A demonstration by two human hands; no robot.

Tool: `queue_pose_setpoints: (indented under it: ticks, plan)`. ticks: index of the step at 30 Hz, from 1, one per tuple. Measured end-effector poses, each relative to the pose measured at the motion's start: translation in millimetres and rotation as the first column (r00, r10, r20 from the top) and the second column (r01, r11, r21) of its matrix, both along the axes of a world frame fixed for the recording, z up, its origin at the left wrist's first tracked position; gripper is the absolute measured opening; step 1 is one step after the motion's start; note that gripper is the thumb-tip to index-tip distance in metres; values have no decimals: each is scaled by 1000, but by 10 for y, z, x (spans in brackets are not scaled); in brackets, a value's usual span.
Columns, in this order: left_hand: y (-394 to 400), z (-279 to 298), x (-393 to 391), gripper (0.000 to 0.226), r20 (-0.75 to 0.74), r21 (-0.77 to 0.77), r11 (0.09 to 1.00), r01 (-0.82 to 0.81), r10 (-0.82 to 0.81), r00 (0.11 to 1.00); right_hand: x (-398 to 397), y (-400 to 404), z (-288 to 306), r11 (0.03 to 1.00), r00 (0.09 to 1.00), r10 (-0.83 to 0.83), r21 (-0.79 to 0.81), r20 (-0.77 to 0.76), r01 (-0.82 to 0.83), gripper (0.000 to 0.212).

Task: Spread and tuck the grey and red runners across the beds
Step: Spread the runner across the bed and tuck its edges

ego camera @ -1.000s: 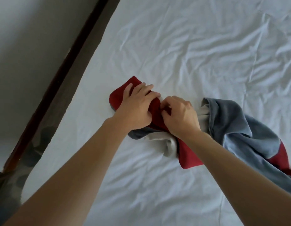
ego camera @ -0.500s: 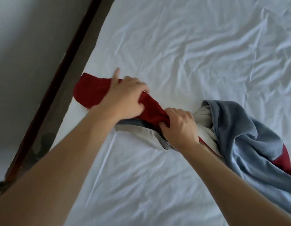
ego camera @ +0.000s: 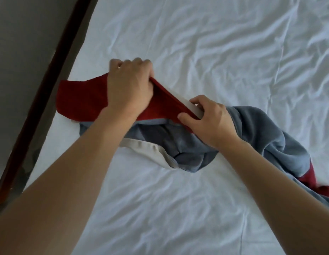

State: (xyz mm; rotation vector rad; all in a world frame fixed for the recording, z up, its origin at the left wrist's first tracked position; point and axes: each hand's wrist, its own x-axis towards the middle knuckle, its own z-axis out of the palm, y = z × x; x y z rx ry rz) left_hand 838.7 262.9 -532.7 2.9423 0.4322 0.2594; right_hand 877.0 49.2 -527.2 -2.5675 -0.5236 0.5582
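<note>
The runner (ego camera: 187,144) is soft cloth with a short, velvety nap, matt all over. Its red end (ego camera: 80,100), toward the bed frame (ego camera: 49,85) from the grey part, looks plush and evenly dull. The grey part (ego camera: 261,137) shows the same brushed pile, paler where the nap catches light along the folds. A pale lining (ego camera: 152,150) under the grey part is a smoother, flatter woven cloth with a stitched, slightly puckered edge. The sheet (ego camera: 215,52) beneath the runner is thin white woven cloth, matt and heavily creased. The bed frame beside the sheet looks like dark wood with a faint sheen.
</note>
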Motion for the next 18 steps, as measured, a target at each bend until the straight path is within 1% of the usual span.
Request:
queue_pose_setpoints:
  ticks: [1, 3, 4, 5, 6, 8, 10, 11, 12, 13, 15, 16, 18]
  plan:
    - [91, -17, 12, 15, -13, 17, 999, -50, 51, 999, 9, -90, 8, 998, 998, 52, -42, -23, -52, 48]
    - [250, -53, 6, 16, -71, 36, 989, -142, 144, 987, 3, -319, -40, 983, 989, 147, -105, -20, -148, 55]
    - [274, -70, 5, 17, -113, 39, 986, -160, 164, 980, -9, -431, -90, 976, 983, 183, -121, -4, -182, 55]
    - [229, -78, 30, 19, -156, 25, 989, -146, 148, 977, -22, -531, -149, 970, 977, 210, -129, 24, -205, 52]
    - [119, -65, 77, 23, -184, -22, 996, -90, 84, 979, -40, -604, -211, 968, 972, 225, -127, 68, -215, 47]
    - [-255, -5, 176, 33, -207, -177, 979, 98, -135, 969, -55, -655, -285, 976, 959, 211, -87, 189, -198, 33]
    - [-725, 24, 228, 38, -254, -304, 901, 309, -389, 886, -4, -631, -280, 985, 947, 170, -53, 272, -162, 23]
    - [-932, -2, 233, 40, -276, -314, 866, 389, -476, 835, 49, -626, -260, 988, 942, 154, -44, 298, -147, 20]
    - [-1074, -37, 236, 39, -273, -300, 846, 440, -518, 811, 111, -634, -233, 990, 938, 143, -41, 317, -137, 18]
    - [-1127, -64, 247, 34, -232, -275, 845, 458, -521, 822, 177, -659, -204, 990, 933, 142, -48, 331, -133, 18]
    - [-1027, -106, 303, 15, -130, -227, 885, 407, -442, 888, 301, -766, -160, 985, 929, 169, -88, 328, -148, 23]
    - [-929, -126, 348, 13, -110, -209, 912, 352, -380, 918, 356, -834, -141, 981, 934, 186, -118, 307, -157, 27]
    - [-739, -137, 447, 17, -79, -183, 952, 245, -263, 962, 487, -972, -108, 973, 942, 187, -185, 279, -138, 35]
